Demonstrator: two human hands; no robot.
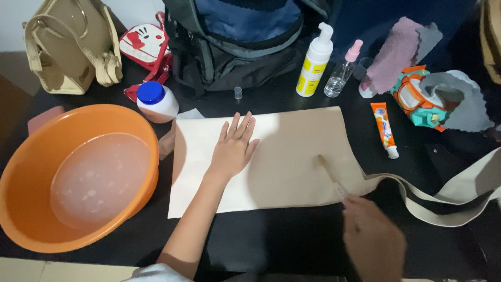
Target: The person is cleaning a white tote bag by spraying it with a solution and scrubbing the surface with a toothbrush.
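Both of my hands are on the flat beige canvas tote bag (292, 156), which lies spread in the middle of the black table (282, 240). My left hand (233, 149) presses palm-down on its left half, fingers open and holding nothing. My right hand (373, 243), at the near right, is closed around a slim pale brush (331, 175) whose tip touches the cloth. An orange plastic basin (21, 209) of soapy water sits to the left.
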